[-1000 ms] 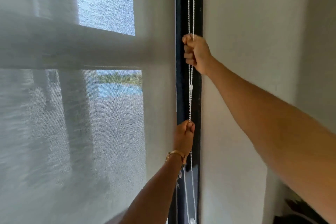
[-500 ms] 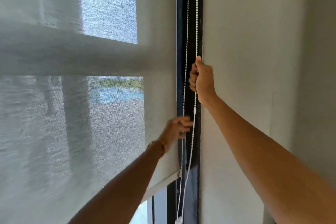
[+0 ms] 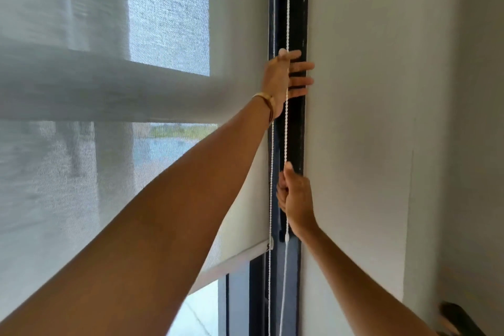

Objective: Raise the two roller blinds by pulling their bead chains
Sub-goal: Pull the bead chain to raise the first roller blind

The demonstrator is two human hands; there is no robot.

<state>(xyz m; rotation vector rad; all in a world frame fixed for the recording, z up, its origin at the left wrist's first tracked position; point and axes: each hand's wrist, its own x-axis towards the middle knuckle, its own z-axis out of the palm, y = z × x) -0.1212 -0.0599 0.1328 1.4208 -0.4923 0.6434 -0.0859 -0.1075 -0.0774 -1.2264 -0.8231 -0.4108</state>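
The right hand (image 3: 296,199) is the nearer and lower of the two hands; it is curled shut around the right-hand strand of the bead chain (image 3: 287,123), thumb pointing up along it, with the small white connector (image 3: 286,238) hanging on that strand just below the wrist; the chain runs straight up and down, so its long axis lies in line with both hands, one directly above the other; the second strand (image 3: 271,172) hangs just to the left of the right hand, untouched by it as far as I can tell. Farther up, the left hand (image 3: 286,80) reaches across with fingers (image 3: 301,66) spread wide and flat, palm toward the dark window frame (image 3: 298,22); the gripped strand passes in front of its palm, touching or nearly so, but nothing is closed on it yet; a gold bangle (image 3: 264,96) sits at the wrist. The move ahead, in my judgement, turns on this: the left hand need only fold its fingers round the strand already crossing it, then draw straight down along the chain's axis. Beyond and to the left of both hands the roller blind (image 3: 109,172) covers most of the window; its bottom bar (image 3: 240,255) lies below the right hand's level, so much raising remains; whether a second blind is in view I cannot tell.
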